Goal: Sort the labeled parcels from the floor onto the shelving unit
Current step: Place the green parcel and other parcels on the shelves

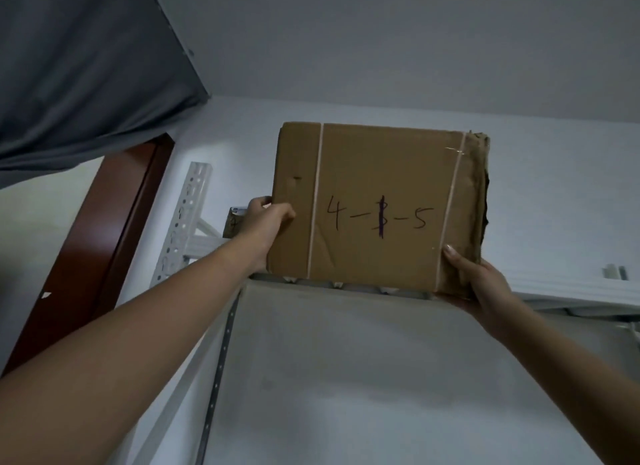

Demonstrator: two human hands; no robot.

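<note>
Left grip (268,222) and right grip (479,284), half-closed around opposite edges of cardboard parcel (381,187)

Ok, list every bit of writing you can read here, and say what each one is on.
"4-" … "-5": handwritten in marker on the front of the cardboard parcel, which the left hand and the right hand hold. The character between the dashes is overwritten with a dark stroke and cannot be read.
White label on the small brown parcel behind the left hand: too small to read.
</note>
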